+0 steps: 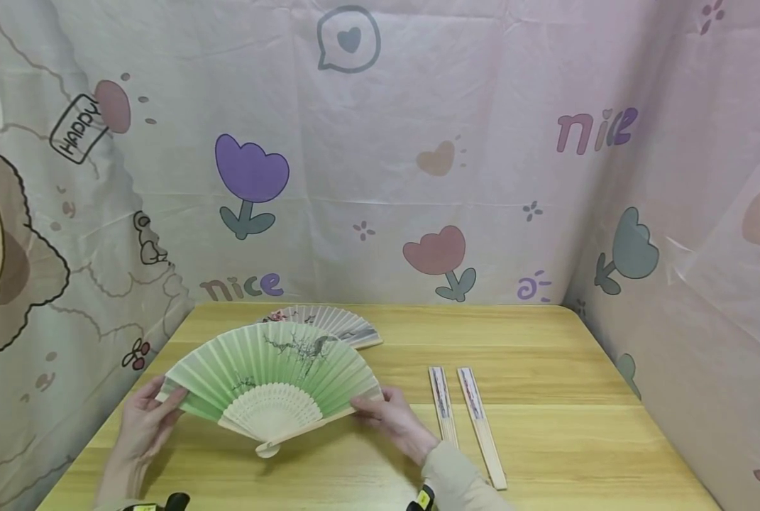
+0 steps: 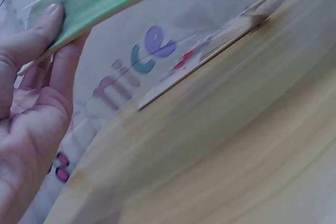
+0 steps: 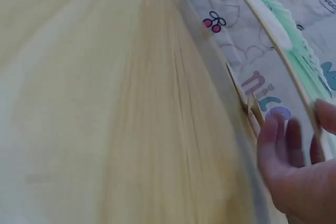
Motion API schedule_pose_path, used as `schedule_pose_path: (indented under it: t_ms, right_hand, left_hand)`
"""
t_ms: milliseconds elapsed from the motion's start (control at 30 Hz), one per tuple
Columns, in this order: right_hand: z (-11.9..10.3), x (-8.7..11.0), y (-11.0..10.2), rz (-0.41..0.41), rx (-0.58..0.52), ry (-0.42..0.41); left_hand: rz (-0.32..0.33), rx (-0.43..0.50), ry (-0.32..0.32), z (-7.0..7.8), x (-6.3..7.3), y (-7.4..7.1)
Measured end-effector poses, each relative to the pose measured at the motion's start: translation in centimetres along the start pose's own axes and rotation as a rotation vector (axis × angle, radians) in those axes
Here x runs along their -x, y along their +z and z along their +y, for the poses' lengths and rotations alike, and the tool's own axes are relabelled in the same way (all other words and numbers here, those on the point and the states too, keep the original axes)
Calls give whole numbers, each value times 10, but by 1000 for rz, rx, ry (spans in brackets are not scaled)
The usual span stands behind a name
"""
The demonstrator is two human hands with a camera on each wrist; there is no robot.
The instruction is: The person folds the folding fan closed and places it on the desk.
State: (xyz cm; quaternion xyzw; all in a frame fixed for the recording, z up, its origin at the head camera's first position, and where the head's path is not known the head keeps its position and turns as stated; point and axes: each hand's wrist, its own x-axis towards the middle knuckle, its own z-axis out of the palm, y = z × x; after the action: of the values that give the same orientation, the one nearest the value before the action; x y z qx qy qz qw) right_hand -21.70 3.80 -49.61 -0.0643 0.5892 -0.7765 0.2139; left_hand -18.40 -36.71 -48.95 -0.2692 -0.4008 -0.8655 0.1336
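A green folding fan (image 1: pixel 271 369) with a dark branch print is spread wide above the table, its pale ribs meeting at the bottom pivot. At its left end, my left hand (image 1: pixel 146 419) pinches the edge between thumb and fingers; the left wrist view shows that thumb (image 2: pixel 50 22) on top of the green fabric. My right hand (image 1: pixel 395 422) pinches the right outer rib, and in the right wrist view its other fingers (image 3: pixel 281 140) lie behind the rib. Behind the green fan lies a second open fan (image 1: pixel 335 325), white and grey with red blossoms, partly hidden.
Two folded fans, a left one (image 1: pixel 442 404) and a right one (image 1: pixel 480 422), lie side by side on the wooden table (image 1: pixel 577 426), right of my right hand. A printed cloth (image 1: pixel 367 142) hangs behind the table and along both sides.
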Motion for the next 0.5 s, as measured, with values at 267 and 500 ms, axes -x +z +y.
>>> schedule_pose_path:
  t_ms: [267, 500]
  right_hand:
    - [1, 0, -3, 35, -416, 26]
    - [-1, 3, -4, -22, -408, -9]
  left_hand:
    - [9, 62, 44, -23, -16, 24]
    - [18, 63, 19, -44, -28, 47]
